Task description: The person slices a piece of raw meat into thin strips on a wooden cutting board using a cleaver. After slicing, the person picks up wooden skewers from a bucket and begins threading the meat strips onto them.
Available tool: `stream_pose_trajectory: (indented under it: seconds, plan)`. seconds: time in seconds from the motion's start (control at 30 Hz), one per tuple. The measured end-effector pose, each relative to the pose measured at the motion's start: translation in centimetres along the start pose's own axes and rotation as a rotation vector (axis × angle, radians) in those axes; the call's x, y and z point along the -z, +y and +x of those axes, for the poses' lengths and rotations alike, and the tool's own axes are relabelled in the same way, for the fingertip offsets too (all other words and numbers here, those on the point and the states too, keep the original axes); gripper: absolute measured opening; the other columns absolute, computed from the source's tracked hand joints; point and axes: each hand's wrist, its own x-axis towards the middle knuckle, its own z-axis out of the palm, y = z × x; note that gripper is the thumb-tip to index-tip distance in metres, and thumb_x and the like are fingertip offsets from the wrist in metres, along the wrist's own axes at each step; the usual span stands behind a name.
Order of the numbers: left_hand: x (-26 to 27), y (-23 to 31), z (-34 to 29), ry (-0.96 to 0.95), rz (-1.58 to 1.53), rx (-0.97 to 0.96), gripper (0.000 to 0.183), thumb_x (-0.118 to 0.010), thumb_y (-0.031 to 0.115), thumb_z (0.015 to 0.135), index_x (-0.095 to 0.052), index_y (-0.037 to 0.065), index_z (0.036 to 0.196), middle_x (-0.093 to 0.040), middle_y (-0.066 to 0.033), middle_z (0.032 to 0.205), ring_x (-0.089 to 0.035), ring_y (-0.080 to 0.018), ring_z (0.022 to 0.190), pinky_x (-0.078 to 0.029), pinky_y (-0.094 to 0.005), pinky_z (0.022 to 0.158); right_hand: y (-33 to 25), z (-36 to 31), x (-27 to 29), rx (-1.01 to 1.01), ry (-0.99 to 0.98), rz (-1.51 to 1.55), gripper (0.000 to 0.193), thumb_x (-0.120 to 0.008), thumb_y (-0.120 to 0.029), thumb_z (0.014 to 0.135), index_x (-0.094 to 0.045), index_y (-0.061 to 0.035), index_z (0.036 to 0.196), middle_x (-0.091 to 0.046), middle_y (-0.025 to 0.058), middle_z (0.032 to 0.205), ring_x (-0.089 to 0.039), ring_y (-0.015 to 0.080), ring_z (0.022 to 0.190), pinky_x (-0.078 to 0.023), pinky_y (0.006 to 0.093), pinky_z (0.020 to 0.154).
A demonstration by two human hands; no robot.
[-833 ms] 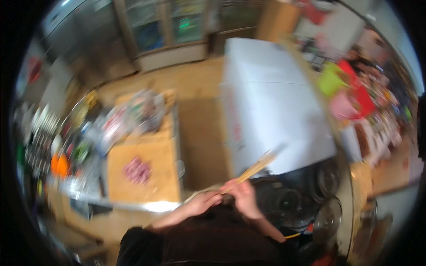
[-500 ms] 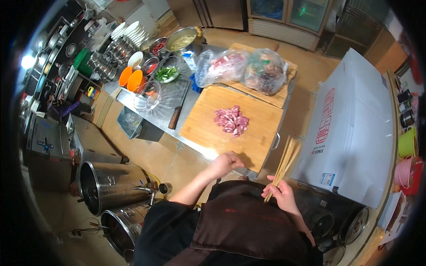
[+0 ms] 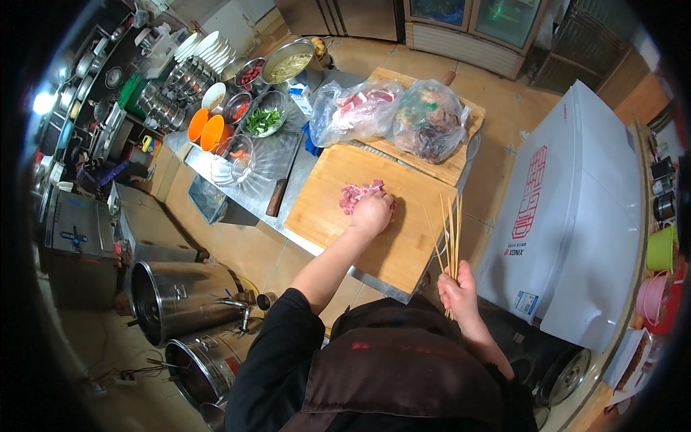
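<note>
On the wooden cutting board (image 3: 324,201) lies a small pile of raw pink meat pieces (image 3: 354,196). My left hand (image 3: 373,214) reaches over from the near side, its fingers curled down and closed on the right part of the pile; the fingertips are partly hidden. Off the board's near right corner, my right hand (image 3: 458,289) grips a loose bundle of thin bamboo skewers (image 3: 453,241). They point away from me and fan out at the far end, with short ends showing below the fist.
A knife (image 3: 276,197) lies left of the board. Behind it, plastic bags of meat (image 3: 356,111) rest on another board (image 3: 457,162). Bowls of chopped greens (image 3: 263,122), orange containers (image 3: 214,135) and a pot (image 3: 302,72) stand at the far left. A white chest (image 3: 554,201) stands right.
My left hand has moved forward from the board's near edge onto the meat. My right hand has shifted slightly right, and the skewers have spread and stand straighter.
</note>
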Motion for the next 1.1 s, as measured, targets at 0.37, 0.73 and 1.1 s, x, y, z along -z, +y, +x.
stream_pose_trajectory:
  seconds: [0.37, 0.73, 1.1]
  plan:
    - [4.7, 1.4, -3.3, 0.218, -1.682, 0.662, 0.012, -0.057, 0.013, 0.098, -0.057, 0.007, 0.108, -0.065, -0.0057, 0.107, -0.066, -0.0192, 0.097, -0.056, -0.0333, 0.084, -2.2, 3.8, 1.4, -0.05, -0.238, -0.114, 0.019, -0.056, -0.015, 0.099, -0.058, -0.0018, 0.112, -0.056, 0.0007, 0.062, -0.048, 0.0055, 0.046, -0.033, 0.0204, 0.036]
    - [6.0, 2.1, -5.4, 0.354, -1.372, 0.399, 0.018, -0.063, 0.006, 0.094, -0.056, 0.0, 0.109, -0.066, -0.0074, 0.1, -0.066, -0.015, 0.092, -0.056, -0.0285, 0.083, -2.4, 3.6, -1.1, -0.01, -0.214, -0.19, 0.02, -0.057, -0.011, 0.098, -0.06, -0.0021, 0.115, -0.055, -0.0013, 0.068, -0.048, 0.0036, 0.047, -0.033, 0.0189, 0.035]
    - [9.1, -1.9, -4.9, 0.001, -1.921, 0.601, 0.012, -0.058, 0.01, 0.097, -0.062, 0.002, 0.105, -0.068, -0.0061, 0.096, -0.067, -0.013, 0.082, -0.059, -0.0252, 0.073, -1.5, 1.6, -5.4, -0.025, -0.156, -0.108, 0.02, -0.058, -0.012, 0.097, -0.062, -0.0013, 0.114, -0.055, -0.001, 0.065, -0.047, 0.0046, 0.047, -0.034, 0.0211, 0.037]
